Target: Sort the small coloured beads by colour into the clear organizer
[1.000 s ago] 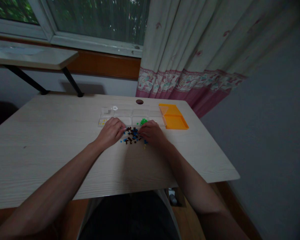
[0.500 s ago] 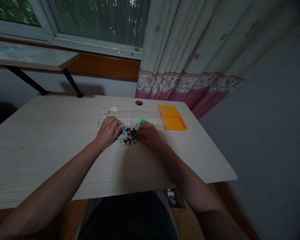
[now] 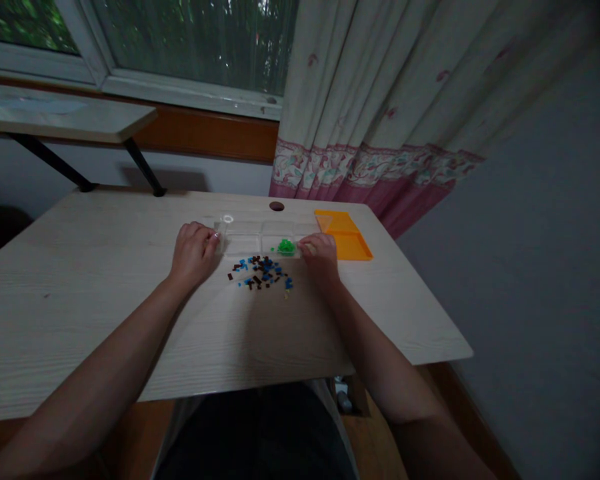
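A clear plastic compartment box (image 3: 243,243) lies on the desk, with small bright green pieces (image 3: 286,247) in one front compartment. In front of it is a loose pile of tiny blue and dark brown building-brick pieces (image 3: 263,267), with a few pale yellow bits (image 3: 287,293) at its near right. My left hand (image 3: 194,252) is at the box's left end, its fingers curled together; whatever they hold is hidden. Over the right-hand compartment, my right hand (image 3: 321,256) has thumb and fingers pinched together, and I cannot make out anything in them.
An orange two-part tray (image 3: 353,245) lies at the right, partly beneath the box's clear lid. A raised shelf (image 3: 70,120) on black legs stands at the back left. The desk (image 3: 130,320) has a cable hole (image 3: 277,207) near the curtain (image 3: 360,133).
My left hand has moved left, from the pile to the box's left end. My right hand has moved right and slightly back, from the pile to the right compartment, uncovering more pieces.
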`<control>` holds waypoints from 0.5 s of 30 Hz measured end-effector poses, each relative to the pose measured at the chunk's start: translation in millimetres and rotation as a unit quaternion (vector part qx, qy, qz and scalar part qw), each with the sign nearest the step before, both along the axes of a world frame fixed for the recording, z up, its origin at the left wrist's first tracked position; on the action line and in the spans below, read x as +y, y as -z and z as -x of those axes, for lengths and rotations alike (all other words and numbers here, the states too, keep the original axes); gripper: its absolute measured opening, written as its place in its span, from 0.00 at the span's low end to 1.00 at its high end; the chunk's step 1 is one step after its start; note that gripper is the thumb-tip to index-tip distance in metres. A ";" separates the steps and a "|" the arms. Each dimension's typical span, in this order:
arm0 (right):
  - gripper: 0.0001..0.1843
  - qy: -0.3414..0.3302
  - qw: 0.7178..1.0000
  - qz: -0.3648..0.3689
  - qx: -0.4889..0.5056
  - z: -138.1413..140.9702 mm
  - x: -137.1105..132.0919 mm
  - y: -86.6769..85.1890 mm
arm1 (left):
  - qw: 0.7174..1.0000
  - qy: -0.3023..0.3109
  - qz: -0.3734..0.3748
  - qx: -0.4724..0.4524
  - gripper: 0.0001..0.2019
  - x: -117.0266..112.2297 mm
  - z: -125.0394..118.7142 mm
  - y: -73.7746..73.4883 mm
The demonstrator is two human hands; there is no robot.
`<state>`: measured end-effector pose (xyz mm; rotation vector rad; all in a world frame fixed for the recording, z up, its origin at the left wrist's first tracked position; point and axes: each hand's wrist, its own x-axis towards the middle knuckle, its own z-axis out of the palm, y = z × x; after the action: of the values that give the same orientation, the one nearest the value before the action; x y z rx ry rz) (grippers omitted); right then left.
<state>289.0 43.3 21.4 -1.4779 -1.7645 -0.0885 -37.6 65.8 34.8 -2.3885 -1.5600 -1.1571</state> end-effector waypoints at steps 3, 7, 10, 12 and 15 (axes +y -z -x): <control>0.11 0.067 0.998 -0.014 0.013 -15.6 5.5 3.1 | 1.000 -0.021 -0.009 -0.018 0.14 3.9 8.7 1.1; 0.13 0.102 0.994 -0.026 0.015 -23.0 8.6 7.6 | 0.999 -0.036 -0.014 -0.029 0.16 6.3 15.3 0.8; 0.13 0.112 0.993 -0.018 0.012 -22.1 9.5 10.6 | 0.999 -0.040 -0.017 -0.033 0.16 6.8 17.6 0.9; 0.14 0.109 0.994 -0.015 0.015 -21.5 9.8 11.5 | 0.998 -0.043 -0.020 -0.033 0.16 7.5 18.8 1.5; 0.16 0.102 0.994 -0.017 0.027 -21.3 9.9 11.2 | 0.998 -0.051 -0.018 -0.033 0.16 9.1 20.1 2.9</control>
<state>310.2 53.2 10.1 -1.6173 -1.5569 -0.1815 -57.7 75.0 31.9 -2.2411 -1.6436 -1.2435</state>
